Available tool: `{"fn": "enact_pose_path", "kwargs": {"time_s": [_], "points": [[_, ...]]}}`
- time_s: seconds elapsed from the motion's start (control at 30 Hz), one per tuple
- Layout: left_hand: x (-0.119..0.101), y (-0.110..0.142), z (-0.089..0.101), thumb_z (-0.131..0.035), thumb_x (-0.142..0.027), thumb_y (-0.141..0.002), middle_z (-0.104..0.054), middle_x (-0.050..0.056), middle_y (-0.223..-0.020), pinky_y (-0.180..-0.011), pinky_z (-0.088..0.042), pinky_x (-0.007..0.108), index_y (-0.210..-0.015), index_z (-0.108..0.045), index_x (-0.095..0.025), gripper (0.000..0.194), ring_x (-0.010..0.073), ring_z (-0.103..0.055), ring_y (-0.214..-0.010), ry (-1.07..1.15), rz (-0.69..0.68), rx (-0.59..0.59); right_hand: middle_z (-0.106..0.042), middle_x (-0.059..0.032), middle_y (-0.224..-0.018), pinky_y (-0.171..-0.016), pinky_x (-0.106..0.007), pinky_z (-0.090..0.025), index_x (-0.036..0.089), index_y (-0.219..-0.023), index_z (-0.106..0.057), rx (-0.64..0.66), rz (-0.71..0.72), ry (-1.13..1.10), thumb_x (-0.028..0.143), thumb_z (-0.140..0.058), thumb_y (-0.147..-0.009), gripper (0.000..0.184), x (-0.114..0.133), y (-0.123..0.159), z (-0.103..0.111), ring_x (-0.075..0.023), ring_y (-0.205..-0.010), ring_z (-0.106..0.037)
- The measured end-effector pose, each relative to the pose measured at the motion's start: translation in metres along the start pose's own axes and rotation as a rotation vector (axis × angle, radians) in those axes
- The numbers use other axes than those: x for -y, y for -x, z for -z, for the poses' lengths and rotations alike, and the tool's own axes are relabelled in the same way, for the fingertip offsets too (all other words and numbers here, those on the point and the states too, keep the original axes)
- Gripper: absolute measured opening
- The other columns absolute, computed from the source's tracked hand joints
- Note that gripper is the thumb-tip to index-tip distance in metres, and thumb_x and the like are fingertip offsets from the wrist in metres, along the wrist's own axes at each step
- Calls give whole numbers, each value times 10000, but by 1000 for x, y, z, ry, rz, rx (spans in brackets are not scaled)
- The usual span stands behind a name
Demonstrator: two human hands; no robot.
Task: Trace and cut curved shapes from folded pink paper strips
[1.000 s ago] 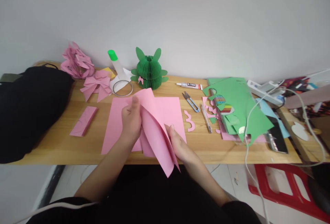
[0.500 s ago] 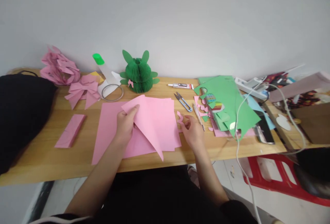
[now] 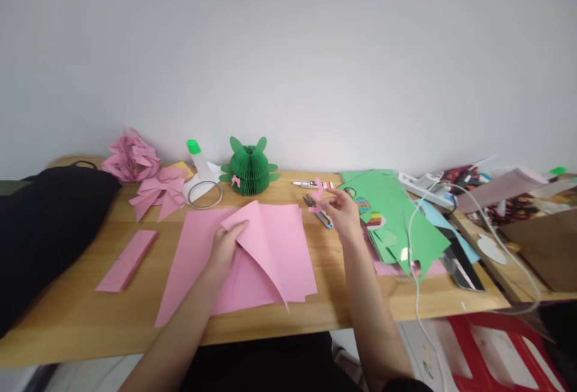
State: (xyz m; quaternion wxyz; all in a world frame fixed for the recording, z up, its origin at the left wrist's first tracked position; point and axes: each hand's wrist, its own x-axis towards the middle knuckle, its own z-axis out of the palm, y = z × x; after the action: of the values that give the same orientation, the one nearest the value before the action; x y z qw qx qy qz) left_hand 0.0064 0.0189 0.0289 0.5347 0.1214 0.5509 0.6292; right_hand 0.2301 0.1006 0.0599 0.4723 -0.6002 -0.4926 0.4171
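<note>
My left hand [image 3: 225, 249] grips the lifted corner of a pink paper sheet [image 3: 270, 241] that lies on a stack of pink sheets [image 3: 193, 260] at the middle of the wooden table [image 3: 90, 314]. My right hand [image 3: 345, 211] is raised above the table and pinches a small curly pink paper cutout [image 3: 318, 193]. Just below it lie small blue-handled snips [image 3: 321, 211]. A glue tube [image 3: 311, 184] lies a little farther back.
A green honeycomb paper figure [image 3: 249, 169], a green-capped bottle [image 3: 198, 160], a metal ring [image 3: 205, 193] and pink paper bows [image 3: 157, 190] line the back. A black bag [image 3: 40, 223] fills the left. Green sheets [image 3: 396, 217], cables and a phone clutter the right. A folded pink strip [image 3: 128, 260] lies at the left.
My right hand picked the small pink cutout off the table and lifted it up and back. My left hand lowered the pink sheet onto the stack. The view tilted upward.
</note>
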Motion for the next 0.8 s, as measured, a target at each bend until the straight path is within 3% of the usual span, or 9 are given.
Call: {"fn": "enact_pose_path", "kwargs": {"time_s": [0.17,0.27,0.37,0.47,0.6,0.7,0.8], "points": [[6,-4,3,-839,-299,-421,-737,55,-741,-660,-523,288,-731,-706,-123,380,207,-684,-698,-8,-13,-2,-650,11,-709,-593,-253,-499,125,-984,-620,200,-141,109,195,-713,-739,271,2,-37,-37,-109,-596,-594],[11,-8,5,-836,-308,-436,-739,59,-747,-675,-524,288,-743,-714,-121,379,210,-688,-712,-13,-30,3,-660,-54,-999,-721,-327,-557,137,-1113,-601,240,-203,233,296,-624,-890,275,-1,-48,-60,-152,-819,-645],[15,-11,7,-835,-308,-459,-741,61,-752,-675,-524,283,-742,-716,-120,360,208,-689,-716,-25,-51,24,-601,-87,-1202,-840,-411,-550,165,-1208,-567,225,-215,358,350,-572,-927,336,-4,-54,-73,-202,-1006,-624],[17,-12,10,-829,-320,-494,-739,62,-744,-663,-520,281,-749,-716,-119,344,210,-689,-717,-39,-69,56,-611,-84,-1184,-843,-409,-546,162,-1191,-576,181,-142,461,345,-580,-922,326,-5,-55,-76,-199,-997,-626],[18,-11,9,-831,-333,-500,-735,62,-723,-682,-525,293,-751,-712,-119,351,223,-694,-736,-33,-92,75,-673,-81,-1041,-834,-359,-517,167,-1091,-615,174,57,533,302,-592,-895,239,-5,-39,-70,-199,-931,-650],[15,-6,3,-842,-308,-461,-744,60,-766,-732,-536,304,-761,-711,-127,374,231,-701,-786,-11,-111,90,-699,-89,-954,-826,-372,-506,163,-1029,-648,307,187,553,291,-671,-807,257,-7,-13,-66,-227,-879,-665],[4,7,-2,-831,-290,-446,-751,66,-787,-731,-552,328,-775,-718,-126,385,244,-704,-777,0,-104,152,-685,-132,-1084,-923,-411,-478,154,-1046,-662,443,293,550,299,-801,-653,442,-5,11,-63,-280,-1037,-636]]}}
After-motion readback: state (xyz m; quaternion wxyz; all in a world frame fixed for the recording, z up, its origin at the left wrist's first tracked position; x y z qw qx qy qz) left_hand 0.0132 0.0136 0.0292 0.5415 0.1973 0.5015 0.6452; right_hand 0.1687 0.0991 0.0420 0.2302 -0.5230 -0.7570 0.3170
